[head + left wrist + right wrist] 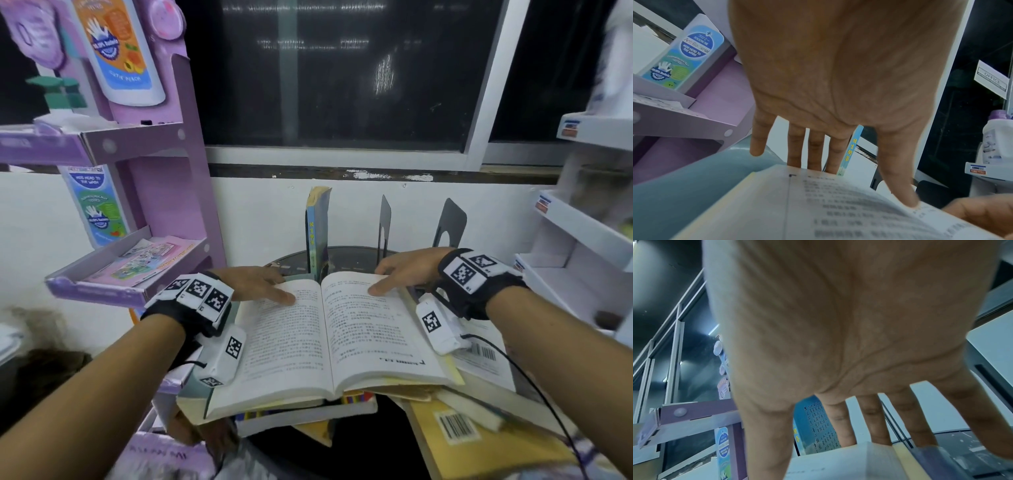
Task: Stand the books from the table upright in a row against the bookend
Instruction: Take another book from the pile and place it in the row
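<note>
An open book (325,342) (797,203) (838,464) lies spread on top of a pile of books on the round dark table (356,253). My left hand (260,282) (838,97) holds its left half, thumb on the page and fingers over the far edge. My right hand (400,270) (838,337) holds the right half the same way. Behind it a blue book (317,233) (851,151) (813,421) stands upright. Two black metal bookends (384,219) (450,222) stand to its right, apart from it.
Under the open book lie several more books (301,414), with a yellow one (479,442) and a white one with a barcode (486,359) at the right. A purple display shelf (171,205) stands close on the left, white shelves (582,240) on the right.
</note>
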Action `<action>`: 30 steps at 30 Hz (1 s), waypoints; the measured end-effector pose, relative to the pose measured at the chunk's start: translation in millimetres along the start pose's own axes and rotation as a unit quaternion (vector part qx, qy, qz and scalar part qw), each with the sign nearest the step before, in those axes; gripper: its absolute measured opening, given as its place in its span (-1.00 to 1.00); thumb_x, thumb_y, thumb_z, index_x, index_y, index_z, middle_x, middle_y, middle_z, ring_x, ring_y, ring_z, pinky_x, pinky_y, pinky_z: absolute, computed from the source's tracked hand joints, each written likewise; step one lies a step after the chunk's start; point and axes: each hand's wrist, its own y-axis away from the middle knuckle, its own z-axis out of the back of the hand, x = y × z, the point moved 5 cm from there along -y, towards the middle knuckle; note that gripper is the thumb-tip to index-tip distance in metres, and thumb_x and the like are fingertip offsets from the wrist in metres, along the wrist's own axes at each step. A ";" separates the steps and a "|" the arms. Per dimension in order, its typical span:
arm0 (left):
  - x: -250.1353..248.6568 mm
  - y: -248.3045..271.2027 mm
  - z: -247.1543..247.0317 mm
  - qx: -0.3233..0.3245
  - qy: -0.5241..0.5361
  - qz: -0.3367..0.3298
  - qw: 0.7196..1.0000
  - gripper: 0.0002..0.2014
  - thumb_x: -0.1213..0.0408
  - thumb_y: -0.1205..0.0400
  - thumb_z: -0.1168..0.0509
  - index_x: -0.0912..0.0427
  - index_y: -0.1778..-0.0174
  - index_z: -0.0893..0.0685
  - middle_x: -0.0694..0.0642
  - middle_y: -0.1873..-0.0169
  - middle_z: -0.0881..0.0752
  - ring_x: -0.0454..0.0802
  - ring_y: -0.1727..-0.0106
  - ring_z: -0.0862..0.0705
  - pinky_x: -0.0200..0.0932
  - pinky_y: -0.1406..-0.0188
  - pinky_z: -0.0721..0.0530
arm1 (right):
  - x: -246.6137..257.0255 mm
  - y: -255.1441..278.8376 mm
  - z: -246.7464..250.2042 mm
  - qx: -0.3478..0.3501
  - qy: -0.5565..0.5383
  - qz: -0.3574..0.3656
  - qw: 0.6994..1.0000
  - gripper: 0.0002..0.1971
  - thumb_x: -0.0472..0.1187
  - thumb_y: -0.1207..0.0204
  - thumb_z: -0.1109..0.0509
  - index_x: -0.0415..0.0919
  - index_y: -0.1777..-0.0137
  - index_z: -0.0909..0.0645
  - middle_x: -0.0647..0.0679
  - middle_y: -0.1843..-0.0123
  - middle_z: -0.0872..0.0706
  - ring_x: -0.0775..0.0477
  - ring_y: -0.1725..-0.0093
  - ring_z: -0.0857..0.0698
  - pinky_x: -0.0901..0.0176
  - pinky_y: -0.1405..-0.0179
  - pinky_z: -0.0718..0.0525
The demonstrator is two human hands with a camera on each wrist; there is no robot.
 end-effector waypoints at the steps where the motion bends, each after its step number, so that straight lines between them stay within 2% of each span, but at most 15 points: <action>1: -1.3 -0.3 -1.2 -0.003 -0.003 0.003 1.000 -0.47 -0.09 -0.58 -0.34 0.03 -0.43 -0.50 -0.07 -0.31 -0.51 -0.08 -0.34 -0.47 -0.15 -0.44 -0.32 | -1.0 -0.1 -0.1 -0.002 0.002 -0.001 1.000 -0.45 0.13 -0.61 -0.32 -0.30 -0.38 -0.54 -0.20 -0.22 -0.72 0.31 0.59 -0.55 0.37 0.32 -0.49; 4: -2.0 -4.3 -3.9 -0.010 -0.004 0.010 1.000 -0.42 -0.06 -0.57 -0.38 0.06 -0.47 -0.45 -0.04 -0.30 -0.49 -0.07 -0.29 -0.47 -0.18 -0.34 -0.34 | -4.1 -3.1 -1.1 -0.016 -0.012 -0.002 1.000 -0.45 0.16 -0.53 -0.40 -0.23 -0.36 -0.54 -0.08 -0.23 -0.69 0.08 0.21 -0.70 0.19 0.09 -0.58; 6: -1.0 -5.4 -4.0 -0.012 -0.010 0.013 1.000 -0.42 -0.07 -0.55 -0.39 0.06 -0.45 -0.46 -0.01 -0.32 -0.54 -0.03 -0.31 -0.51 -0.12 -0.38 -0.39 | -6.3 -7.0 -0.1 -0.027 -0.021 0.006 0.999 -0.49 0.18 -0.47 -0.46 -0.20 -0.24 -0.63 -0.04 -0.19 -0.72 -0.10 -0.09 -0.71 0.09 -0.14 -0.60; 8: 0.2 -6.4 -2.4 -0.019 -0.015 0.016 1.000 -0.42 -0.08 -0.52 -0.42 0.06 -0.41 -0.50 0.01 -0.31 -0.58 0.00 -0.32 -0.54 -0.04 -0.42 -0.43 | -7.5 -9.5 1.2 -0.039 -0.021 0.003 0.999 -0.51 0.19 -0.43 -0.49 -0.13 -0.20 -0.63 0.02 -0.18 -0.70 -0.07 -0.18 -0.67 0.06 -0.27 -0.59; 10: -1.5 -6.5 -1.1 -0.024 -0.012 0.014 1.000 -0.48 -0.05 -0.52 -0.44 0.07 -0.34 -0.55 0.01 -0.26 -0.61 0.00 -0.29 -0.57 -0.07 -0.36 -0.46 | -8.7 -11.0 2.1 -0.048 -0.029 -0.003 0.998 -0.50 0.21 -0.39 -0.52 -0.09 -0.19 -0.59 0.04 -0.18 -0.67 -0.03 -0.17 -0.65 0.06 -0.27 -0.59; 12: -4.1 -7.1 1.3 -0.031 -0.017 0.014 0.999 -0.51 -0.02 -0.51 -0.46 0.11 -0.30 -0.59 0.01 -0.20 -0.62 0.00 -0.26 -0.58 -0.10 -0.31 -0.48 | -8.2 -10.8 2.5 -0.053 -0.034 -0.003 0.998 -0.48 0.20 -0.39 -0.53 -0.13 -0.20 -0.59 -0.01 -0.18 -0.69 -0.09 -0.18 -0.67 0.04 -0.26 -0.58; 16: -8.6 -6.6 8.4 -0.049 -0.011 0.017 0.999 -0.50 0.00 -0.43 -0.53 0.13 -0.21 -0.62 -0.02 -0.07 -0.66 0.00 -0.17 -0.62 -0.13 -0.19 -0.53 | -6.3 -8.4 4.3 -0.069 -0.047 0.006 0.997 -0.51 0.14 -0.40 -0.54 -0.14 -0.18 -0.57 0.02 -0.12 -0.68 -0.04 -0.09 -0.65 0.13 -0.09 -0.57; 17: -10.0 -5.3 10.0 -0.050 -0.009 0.014 0.999 -0.46 -0.04 -0.36 -0.56 0.10 -0.18 -0.63 -0.06 -0.02 -0.67 -0.03 -0.13 -0.63 -0.16 -0.14 -0.53 | -6.6 -8.3 5.0 -0.073 -0.051 0.008 0.996 -0.52 0.13 -0.40 -0.55 -0.15 -0.18 -0.57 0.02 -0.10 -0.68 -0.02 -0.06 -0.64 0.14 -0.06 -0.57; 19: -8.7 -4.7 14.6 -0.046 -0.005 0.013 0.999 -0.32 -0.21 -0.07 -0.59 0.00 -0.06 -0.67 -0.13 0.06 -0.72 -0.09 -0.06 -0.68 -0.16 -0.11 -0.58 | -7.4 -8.0 7.5 -0.081 -0.061 0.013 0.995 -0.51 0.12 -0.38 -0.57 -0.17 -0.19 -0.60 -0.02 -0.13 -0.72 -0.04 -0.06 -0.67 0.12 -0.07 -0.59; 20: -6.6 -4.5 17.1 -0.047 -0.002 0.017 0.999 -0.31 -0.27 0.05 -0.57 -0.06 0.04 -0.70 -0.13 0.09 -0.76 -0.11 -0.04 -0.71 -0.15 -0.13 -0.61 | -7.0 -7.4 9.1 -0.085 -0.064 0.016 0.994 -0.50 0.11 -0.37 -0.58 -0.16 -0.19 -0.60 -0.03 -0.15 -0.72 -0.06 -0.10 -0.68 0.09 -0.11 -0.62; 21: -5.1 -3.3 19.1 -0.048 -0.006 0.019 0.999 -0.37 -0.30 0.07 -0.57 -0.10 0.13 -0.72 -0.13 0.12 -0.79 -0.11 -0.02 -0.73 -0.13 -0.14 -0.64 | -5.8 -6.3 11.0 -0.089 -0.067 0.019 0.994 -0.50 0.11 -0.37 -0.58 -0.16 -0.19 -0.61 -0.05 -0.17 -0.73 -0.07 -0.13 -0.69 0.06 -0.14 -0.63; 23: -4.5 -0.3 23.8 -0.061 -0.027 0.020 0.998 -0.52 -0.26 -0.09 -0.60 -0.10 0.19 -0.70 -0.09 0.13 -0.79 -0.08 0.01 -0.73 -0.10 -0.11 -0.67 | -1.8 -2.4 15.0 -0.095 -0.065 0.031 0.993 -0.53 0.07 -0.39 -0.58 -0.21 -0.18 -0.62 -0.07 -0.14 -0.74 -0.08 -0.09 -0.70 0.10 -0.05 -0.65; 25: -6.4 4.0 28.9 -0.082 -0.037 0.008 0.996 -0.57 -0.20 -0.21 -0.60 -0.07 0.17 -0.68 -0.04 0.11 -0.77 -0.05 0.02 -0.73 -0.09 -0.07 -0.69 | 2.2 1.9 19.6 -0.104 -0.053 0.041 0.992 -0.58 0.04 -0.42 -0.56 -0.22 -0.13 -0.63 -0.04 -0.04 -0.74 0.00 0.08 -0.68 0.27 0.23 -0.60; 27: -8.9 9.3 32.8 -0.085 -0.024 -0.010 0.996 -0.49 -0.24 -0.15 -0.61 -0.02 0.14 -0.69 0.00 0.10 -0.78 -0.01 0.02 -0.74 -0.06 -0.07 -0.70 | 5.4 5.9 24.4 -0.112 -0.051 0.051 0.991 -0.61 0.02 -0.43 -0.56 -0.21 -0.11 -0.62 0.00 0.04 -0.73 0.05 0.17 -0.66 0.36 0.40 -0.55; 30: -16.0 19.4 43.0 -0.089 0.009 -0.044 0.995 -0.18 -0.40 0.16 -0.59 0.05 0.10 -0.73 0.00 0.14 -0.82 -0.01 0.06 -0.79 0.02 -0.07 -0.75 | 8.6 12.1 31.3 -0.121 -0.070 0.068 0.988 -0.61 -0.05 -0.42 -0.58 -0.21 -0.12 -0.58 -0.01 0.02 -0.73 -0.02 0.10 -0.70 0.29 0.41 -0.63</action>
